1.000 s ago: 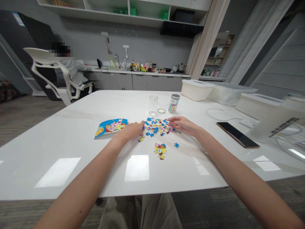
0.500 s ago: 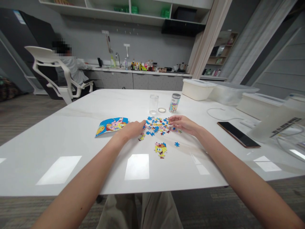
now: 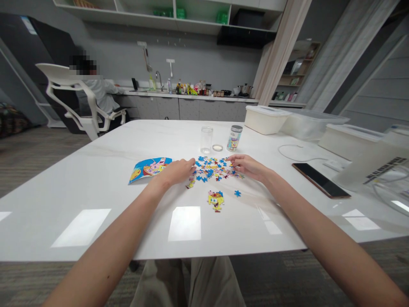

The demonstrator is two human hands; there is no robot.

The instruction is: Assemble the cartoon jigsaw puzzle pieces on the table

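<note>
A loose pile of small puzzle pieces (image 3: 209, 171) lies on the white table. My left hand (image 3: 180, 170) rests at the pile's left edge, fingers bent together; whether a piece is between them is hidden. At the right edge is my right hand (image 3: 244, 165), its fingers slightly apart over some pieces, with nothing visibly gripped. Nearer to me lie a joined yellow cartoon section (image 3: 216, 201) and a single blue piece (image 3: 237, 193). The curved picture sheet (image 3: 148, 168) is left of my left hand.
Behind the pile stand a clear jar (image 3: 206, 140), a round lid (image 3: 217, 148) and a labelled jar (image 3: 234, 138). To the right are a phone (image 3: 320, 180), a cable and white storage boxes (image 3: 266, 120). A person sits far left on a chair (image 3: 91, 104).
My left fingertips have lifted and shifted very slightly at the pile's edge. My right hand has barely moved, and the pieces look nearly the same.
</note>
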